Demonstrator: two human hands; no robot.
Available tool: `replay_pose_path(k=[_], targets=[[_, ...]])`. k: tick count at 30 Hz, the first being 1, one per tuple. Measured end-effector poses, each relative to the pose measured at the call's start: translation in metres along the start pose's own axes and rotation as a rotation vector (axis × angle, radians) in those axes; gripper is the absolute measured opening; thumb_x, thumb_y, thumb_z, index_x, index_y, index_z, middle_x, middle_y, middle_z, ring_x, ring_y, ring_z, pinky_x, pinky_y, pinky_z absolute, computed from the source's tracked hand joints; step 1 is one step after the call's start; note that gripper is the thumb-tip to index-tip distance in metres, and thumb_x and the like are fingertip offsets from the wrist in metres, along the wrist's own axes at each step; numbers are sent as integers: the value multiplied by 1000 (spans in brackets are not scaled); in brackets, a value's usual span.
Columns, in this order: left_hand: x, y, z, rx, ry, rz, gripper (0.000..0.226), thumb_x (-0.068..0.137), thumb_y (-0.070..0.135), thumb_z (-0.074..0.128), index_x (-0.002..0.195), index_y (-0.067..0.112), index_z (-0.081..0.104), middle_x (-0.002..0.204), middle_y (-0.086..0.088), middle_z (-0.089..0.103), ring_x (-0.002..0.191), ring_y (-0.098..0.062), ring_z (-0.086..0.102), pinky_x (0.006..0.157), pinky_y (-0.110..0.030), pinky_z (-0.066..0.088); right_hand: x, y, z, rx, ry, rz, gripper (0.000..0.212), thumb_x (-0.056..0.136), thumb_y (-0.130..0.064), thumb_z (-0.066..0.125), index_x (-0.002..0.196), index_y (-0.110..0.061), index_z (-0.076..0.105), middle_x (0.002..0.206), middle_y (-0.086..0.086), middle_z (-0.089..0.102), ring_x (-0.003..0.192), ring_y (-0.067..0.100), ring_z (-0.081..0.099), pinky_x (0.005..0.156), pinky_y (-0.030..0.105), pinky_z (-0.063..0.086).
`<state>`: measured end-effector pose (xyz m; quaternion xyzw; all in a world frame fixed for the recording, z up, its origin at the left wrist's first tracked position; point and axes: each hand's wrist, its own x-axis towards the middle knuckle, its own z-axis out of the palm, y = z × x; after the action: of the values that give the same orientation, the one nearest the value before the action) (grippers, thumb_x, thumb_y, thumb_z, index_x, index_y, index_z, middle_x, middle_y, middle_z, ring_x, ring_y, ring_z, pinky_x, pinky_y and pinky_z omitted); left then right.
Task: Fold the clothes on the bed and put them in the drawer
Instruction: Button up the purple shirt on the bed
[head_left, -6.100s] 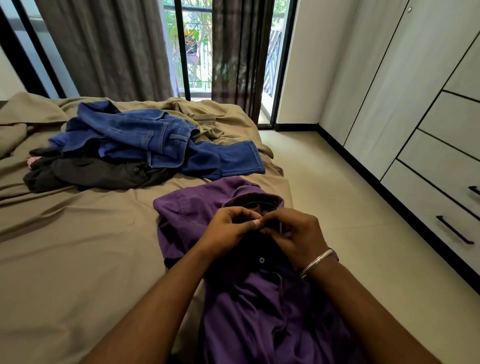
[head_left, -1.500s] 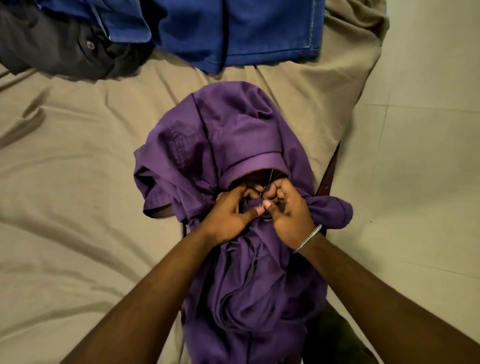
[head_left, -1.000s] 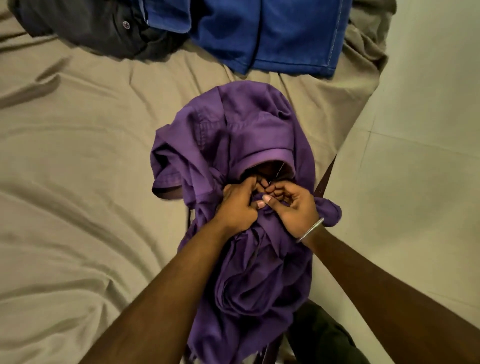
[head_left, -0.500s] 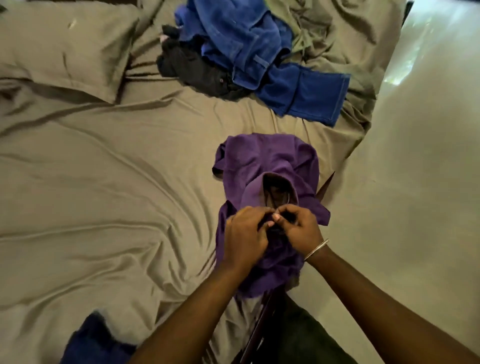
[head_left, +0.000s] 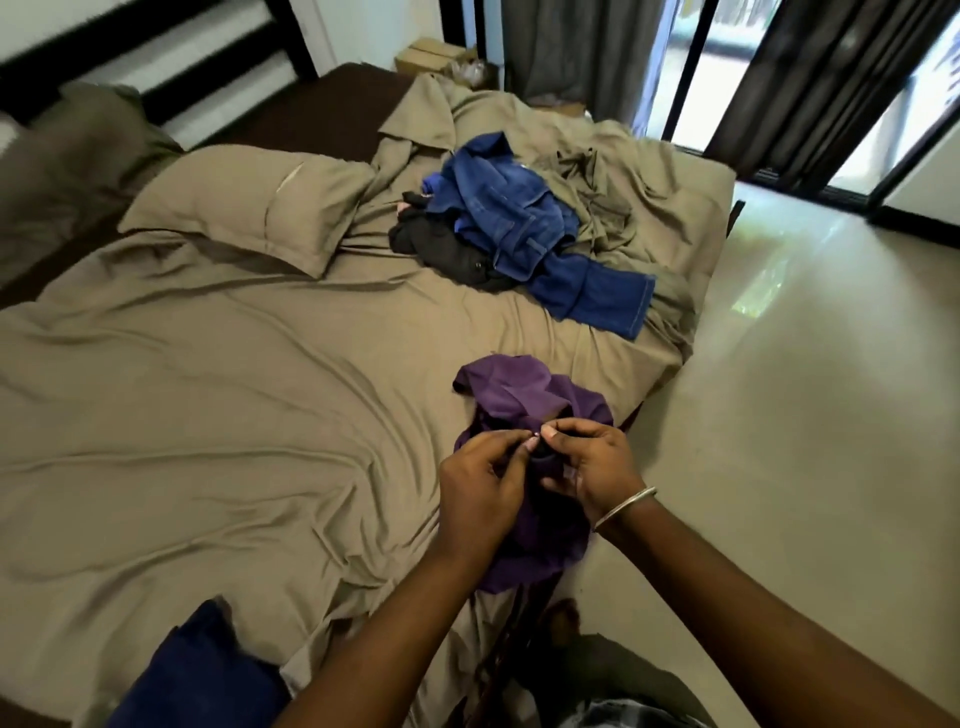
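Note:
A crumpled purple shirt (head_left: 524, 395) lies at the near right edge of the bed (head_left: 208, 415). My left hand (head_left: 480, 486) and my right hand (head_left: 589, 462) meet over its front, each pinching the fabric just below the collar. Further back on the bed, blue jeans (head_left: 524, 228) lie bunched over a black garment (head_left: 441, 249). A dark blue cloth (head_left: 202, 670) sits at the bed's near corner. No drawer is in view.
A tan pillow (head_left: 249, 208) lies at the head of the bed under a dark headboard (head_left: 145, 57). Pale floor (head_left: 805, 389) runs along the right side. Dark curtains (head_left: 810, 78) hang at the glass doors behind. Cardboard boxes (head_left: 431, 54) stand in the far corner.
The view has lifted and swung left, from close over the shirt to most of the bed. Both hands have stayed pinched on the shirt's front by the collar.

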<state>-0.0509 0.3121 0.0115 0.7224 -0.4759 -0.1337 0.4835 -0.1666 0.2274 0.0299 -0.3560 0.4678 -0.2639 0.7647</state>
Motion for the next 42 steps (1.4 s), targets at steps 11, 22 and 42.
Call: replay_pose_path(k=[11,22,42], targets=[[-33,42,-6,84,82,-95,13,84,23,77,96,18,77,91,7,74,82,-1,65,75,-15,51,-46,-10,-4,-4,-128,68,14,96,-1,53,88,-3,64,76,8,68,69,20,67,52,32,55],[20,68,72,10,-30,-150,46,79,28,78,124,28,68,99,12,63,95,-4,62,82,-11,46,35,-78,-76,-467,-403,30,17,101,-8,49,96,1,62,87,16,60,80,23,59,67,27,53],[98,136,137,-517,145,-482,11,79,7,74,88,1,71,80,-11,75,75,-19,72,67,-29,57,106,-176,-141,-527,-623,-456,16,84,0,73,97,-6,69,90,12,72,86,18,69,81,28,56]])
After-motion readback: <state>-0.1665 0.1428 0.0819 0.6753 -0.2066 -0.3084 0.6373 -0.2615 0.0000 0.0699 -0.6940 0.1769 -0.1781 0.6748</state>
